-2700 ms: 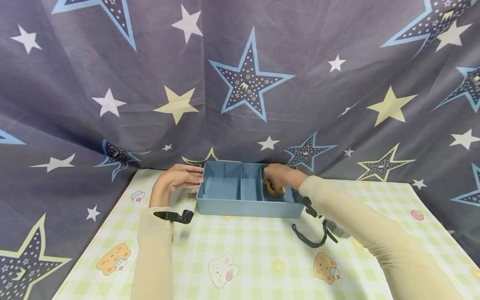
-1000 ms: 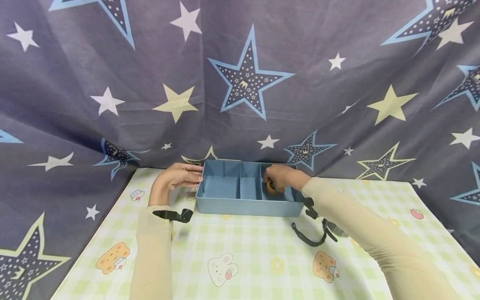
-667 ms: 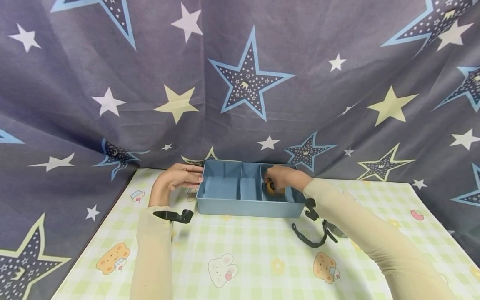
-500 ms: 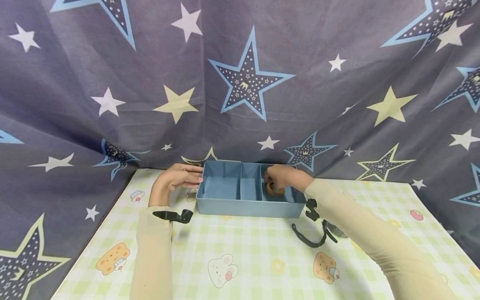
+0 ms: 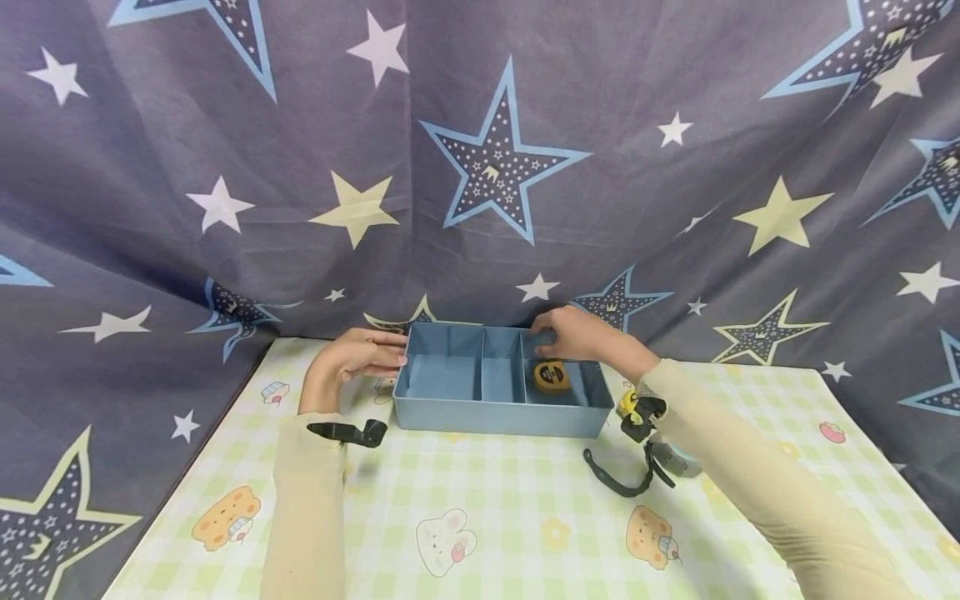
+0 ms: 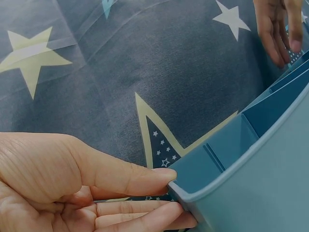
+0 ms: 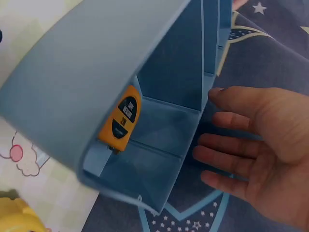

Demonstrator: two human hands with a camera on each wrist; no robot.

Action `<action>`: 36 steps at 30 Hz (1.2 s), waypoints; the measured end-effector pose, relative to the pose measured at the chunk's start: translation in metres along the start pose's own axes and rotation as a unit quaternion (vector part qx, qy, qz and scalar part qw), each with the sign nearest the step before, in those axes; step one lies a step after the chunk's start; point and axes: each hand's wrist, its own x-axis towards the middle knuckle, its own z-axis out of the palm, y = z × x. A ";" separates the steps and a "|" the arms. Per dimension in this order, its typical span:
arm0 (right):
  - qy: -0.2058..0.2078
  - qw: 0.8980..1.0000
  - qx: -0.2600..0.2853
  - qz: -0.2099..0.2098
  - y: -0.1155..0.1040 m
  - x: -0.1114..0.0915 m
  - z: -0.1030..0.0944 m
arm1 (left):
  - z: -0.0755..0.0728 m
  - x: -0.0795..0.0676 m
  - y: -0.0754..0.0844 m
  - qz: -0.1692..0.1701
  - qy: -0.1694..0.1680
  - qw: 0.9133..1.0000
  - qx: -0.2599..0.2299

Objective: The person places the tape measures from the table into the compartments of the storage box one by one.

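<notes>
A blue organizer box [image 5: 495, 417] with three compartments stands on the table against the curtain. In its right compartment lies an orange tape measure [image 5: 552, 377] with a dark label, which also shows in the right wrist view [image 7: 120, 118]. My left hand [image 5: 367, 354] touches the box's left end with extended fingers; in the left wrist view the thumb [image 6: 145, 180] rests at the rim corner. My right hand [image 5: 577, 337] hovers at the back rim of the right compartment, fingers spread and apart from the tape measure. Nothing is in its grasp.
Beside the box's right end is a yellow object [image 5: 628, 406], partly hidden by the wrist camera. A grey object [image 5: 675, 458] and a black strap [image 5: 618, 482] lie in front of it. The starry curtain [image 5: 480, 275] rises right behind the box.
My right hand has let go of the tape measure and moved up and back out of the compartment, leaving it inside. The left hand has stayed at the box's left end.
</notes>
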 end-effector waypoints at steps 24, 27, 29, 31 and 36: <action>0.071 0.995 0.045 0.054 0.045 -0.064 -0.004 | 0.001 0.000 0.001 0.001 -0.009 1.000 -0.007; 0.070 0.995 0.043 0.062 0.050 -0.071 -0.004 | 0.000 0.000 0.001 0.003 -0.010 1.000 -0.002; 0.071 0.995 0.039 0.061 0.053 -0.075 -0.004 | 0.000 -0.001 0.002 0.004 -0.009 1.000 0.001; 0.071 0.995 0.040 0.061 0.056 -0.079 -0.003 | 0.000 -0.001 0.002 0.005 -0.010 1.000 0.003; 0.043 0.996 0.042 0.063 0.064 -0.088 -0.002 | 0.001 -0.001 0.003 0.004 -0.013 1.000 0.004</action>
